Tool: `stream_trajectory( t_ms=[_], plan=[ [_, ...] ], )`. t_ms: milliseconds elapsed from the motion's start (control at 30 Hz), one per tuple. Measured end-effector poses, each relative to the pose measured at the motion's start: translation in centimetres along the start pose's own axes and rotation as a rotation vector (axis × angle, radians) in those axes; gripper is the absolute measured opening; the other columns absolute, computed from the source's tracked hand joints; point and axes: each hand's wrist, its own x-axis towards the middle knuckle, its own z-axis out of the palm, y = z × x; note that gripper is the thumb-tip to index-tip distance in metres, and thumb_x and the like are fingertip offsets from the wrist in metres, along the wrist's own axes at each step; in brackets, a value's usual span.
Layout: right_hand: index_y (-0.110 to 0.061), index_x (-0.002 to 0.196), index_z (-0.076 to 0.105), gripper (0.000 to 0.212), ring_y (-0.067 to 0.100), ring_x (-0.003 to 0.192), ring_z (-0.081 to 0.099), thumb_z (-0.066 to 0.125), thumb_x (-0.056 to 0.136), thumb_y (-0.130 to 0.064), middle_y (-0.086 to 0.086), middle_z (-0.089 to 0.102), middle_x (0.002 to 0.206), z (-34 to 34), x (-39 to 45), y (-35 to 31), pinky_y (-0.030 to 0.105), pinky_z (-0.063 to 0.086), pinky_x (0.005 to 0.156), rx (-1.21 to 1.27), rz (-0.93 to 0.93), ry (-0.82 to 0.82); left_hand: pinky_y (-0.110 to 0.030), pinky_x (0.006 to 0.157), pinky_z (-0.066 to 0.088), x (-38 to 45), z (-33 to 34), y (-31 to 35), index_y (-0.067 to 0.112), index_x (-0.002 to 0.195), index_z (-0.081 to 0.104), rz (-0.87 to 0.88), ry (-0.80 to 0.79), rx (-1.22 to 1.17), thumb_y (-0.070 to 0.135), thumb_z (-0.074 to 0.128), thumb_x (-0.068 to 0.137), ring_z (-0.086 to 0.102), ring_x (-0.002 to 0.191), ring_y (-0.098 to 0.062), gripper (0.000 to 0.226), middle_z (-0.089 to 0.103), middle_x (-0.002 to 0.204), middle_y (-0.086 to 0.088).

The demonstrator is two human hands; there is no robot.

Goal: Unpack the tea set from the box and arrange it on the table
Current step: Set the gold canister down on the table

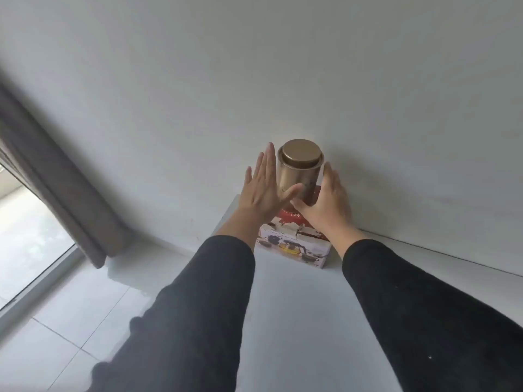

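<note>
A gold-coloured cylindrical metal canister (pixel 299 171), smooth and faintly reflective, with a round stepped lid, stands upright on top of a rectangular printed cardboard box (pixel 291 244). The box lies at the far end of a plain white table (pixel 297 321), against a matt white wall (pixel 254 80).

The box top is red with white lettering, too blurred to read. Its front panel is pale and shows pictured dark teacups and a glass teapot under a line of script that cannot be made out. Faint markings on the canister wall are also illegible.

The left hand (pixel 261 190) is flat, fingers straight and together, thumb spread across the canister's lower front; whether the palm touches the side cannot be told. The right hand (pixel 325 198) curves round the canister's right side with fingers bent behind it and thumb at the base. Both forearms wear black sleeves.

A grey fabric curtain (pixel 56 171) hangs at left above glossy white floor tiles (pixel 70 321).
</note>
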Motion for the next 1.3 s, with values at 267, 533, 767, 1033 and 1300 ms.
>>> stream_trajectory(
  t_ms=[267,533,767,1033,1300],
  plan=[
    [-0.029,0.138,0.029,0.084,0.019,0.120,0.053,0.076,0.069,-0.039,-0.004,0.053,0.133,2.0,2.0,-0.7,0.023,0.040,0.089,0.248,0.082,0.110,-0.051,0.111,0.029,1.7,1.7,-1.4,0.016,0.150,-0.017,-0.004,-0.074,-0.199,0.070,0.046,0.082,0.039,0.136,-0.027,0.107,0.034,0.153,-0.005],
    [-0.023,0.139,0.032,0.083,0.019,0.120,0.053,0.076,0.070,-0.037,-0.002,0.054,0.133,0.3,0.6,-0.1,0.023,0.041,0.093,0.232,0.086,0.173,-0.047,0.096,0.046,1.4,2.4,0.5,0.029,0.148,0.006,0.110,0.054,-0.272,0.068,0.045,0.081,0.060,0.113,-0.030,0.086,0.055,0.136,0.000],
    [-0.023,0.139,0.032,0.085,0.020,0.118,0.053,0.075,0.067,-0.039,-0.003,0.054,0.132,-5.8,-2.1,3.9,0.032,0.048,0.095,0.164,0.131,0.256,-0.046,0.097,0.045,0.6,3.4,7.6,0.018,0.150,0.013,0.224,0.018,-0.283,0.057,0.054,0.087,0.059,0.113,-0.031,0.085,0.056,0.135,-0.006],
    [-0.026,0.140,0.029,0.082,0.024,0.119,0.051,0.072,0.072,-0.044,-0.005,0.051,0.134,-15.5,-8.3,14.0,0.038,0.047,0.095,0.063,0.245,0.352,-0.033,0.094,0.037,-1.4,8.4,20.6,0.014,0.142,0.026,0.349,-0.163,-0.353,0.053,0.059,0.085,0.056,0.112,-0.027,0.077,0.057,0.129,-0.001],
    [-0.024,0.139,0.030,0.081,0.026,0.118,0.050,0.073,0.074,-0.042,-0.003,0.051,0.133,-25.4,-14.6,28.3,0.041,0.048,0.094,0.014,0.350,0.358,-0.038,0.092,0.044,-4.1,18.9,35.6,0.017,0.138,0.025,0.369,-0.288,-0.388,0.062,0.058,0.081,0.054,0.112,-0.030,0.080,0.056,0.130,0.000]
  ],
)
